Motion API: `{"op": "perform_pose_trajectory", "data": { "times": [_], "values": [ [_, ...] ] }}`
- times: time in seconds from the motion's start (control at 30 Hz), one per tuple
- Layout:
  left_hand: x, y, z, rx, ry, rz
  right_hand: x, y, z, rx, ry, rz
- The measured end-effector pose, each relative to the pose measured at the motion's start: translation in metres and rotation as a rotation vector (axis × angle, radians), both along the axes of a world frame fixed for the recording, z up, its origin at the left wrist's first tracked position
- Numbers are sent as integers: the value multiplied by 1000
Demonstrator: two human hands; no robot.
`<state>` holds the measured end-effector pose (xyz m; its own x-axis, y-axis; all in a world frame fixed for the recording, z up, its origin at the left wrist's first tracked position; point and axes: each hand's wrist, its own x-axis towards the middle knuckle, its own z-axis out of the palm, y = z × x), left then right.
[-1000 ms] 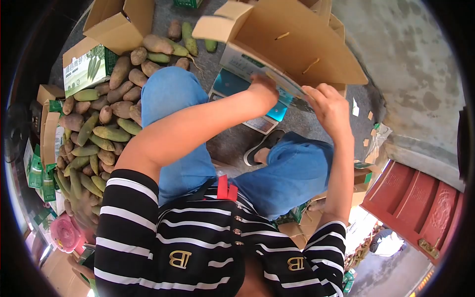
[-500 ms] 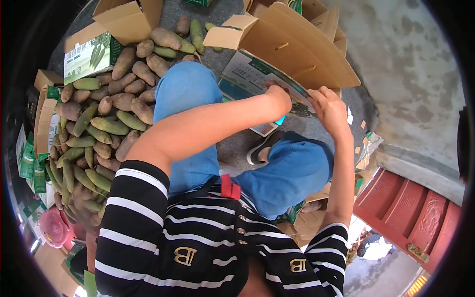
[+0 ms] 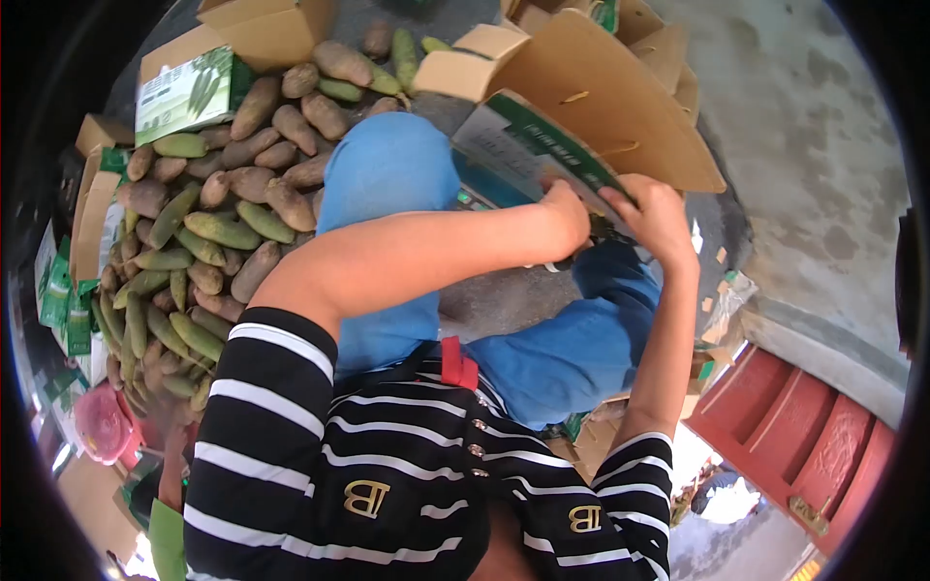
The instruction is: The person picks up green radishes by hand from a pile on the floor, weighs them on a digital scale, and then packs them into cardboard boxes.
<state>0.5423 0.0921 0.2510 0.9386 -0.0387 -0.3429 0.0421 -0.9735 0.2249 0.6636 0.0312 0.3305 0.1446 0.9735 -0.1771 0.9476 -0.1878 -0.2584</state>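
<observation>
Head camera: left hand (image 3: pixel 567 215) and right hand (image 3: pixel 659 218) both clamp curled fingers on the near edge of the cardboard box (image 3: pixel 601 107), tilted above the knees (image 3: pixel 392 165), and an uneven tug could buckle that thin wall.

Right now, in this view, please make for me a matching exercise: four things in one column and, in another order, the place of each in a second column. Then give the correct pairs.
Things
1. large open cardboard box
2. vegetable pile
3. pink object
4. red panel

Places
A. low at the right edge of the view
B. on the floor, on the person's left side
C. gripped by the left hand and the right hand
D. low at the left edge of the view, past the vegetables

Pairs: 1-C, 2-B, 3-D, 4-A.
</observation>
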Motion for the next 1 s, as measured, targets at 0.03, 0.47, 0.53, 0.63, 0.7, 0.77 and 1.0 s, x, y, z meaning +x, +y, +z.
{"op": "perform_pose_trajectory", "data": {
  "times": [0.03,0.47,0.53,0.63,0.7,0.77,1.0],
  "values": [
    [-7,1,14,4,-7,5,1,3,-3,74,-47,-42],
    [-115,86,80,-500,-1325,536,-17,0,-6,246,-207,-132],
    [-152,132,36,-357,-1238,915,-18,0,-6,217,-203,-152],
    [-236,199,-74,105,-783,1135,-17,0,-9,216,-186,-146],
    [-295,209,-151,130,-397,1310,-16,0,-10,221,-166,-150],
    [-334,198,-201,126,-108,1441,-18,0,-9,204,-171,-151],
    [-353,151,-227,-14,180,1568,-18,3,-7,201,-160,-137]
  ]
}}
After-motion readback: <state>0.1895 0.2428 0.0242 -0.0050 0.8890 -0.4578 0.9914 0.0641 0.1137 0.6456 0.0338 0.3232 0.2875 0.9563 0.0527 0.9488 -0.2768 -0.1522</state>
